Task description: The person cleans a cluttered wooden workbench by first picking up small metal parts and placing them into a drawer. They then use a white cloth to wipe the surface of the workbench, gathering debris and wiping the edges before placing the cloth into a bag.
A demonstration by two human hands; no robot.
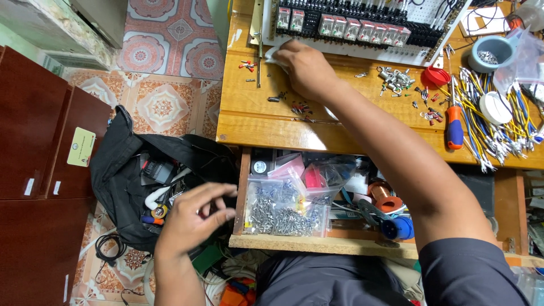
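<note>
A black bag (122,170) of soft cloth lies open on the patterned tile floor (164,107), stuffed with small tools and a white tube. Over its mouth hovers the left hand (190,224), palm down, fingers loosely curled and a little apart, holding nothing that can be seen. Just to its right, an open wooden drawer (317,243) holds clear plastic bags of shiny metal screws (283,212), a pink packet and a copper wire spool. Above the drawer, the right arm stretches across the wooden surface (255,113); the right hand (303,68) rests there with fingers closed on a small white scrap (272,55), at the edge of a white panel (340,45) carrying rows of relays. Farther right lie an orange-handled screwdriver (454,126) and a bundle of yellow wires (498,124).
</note>
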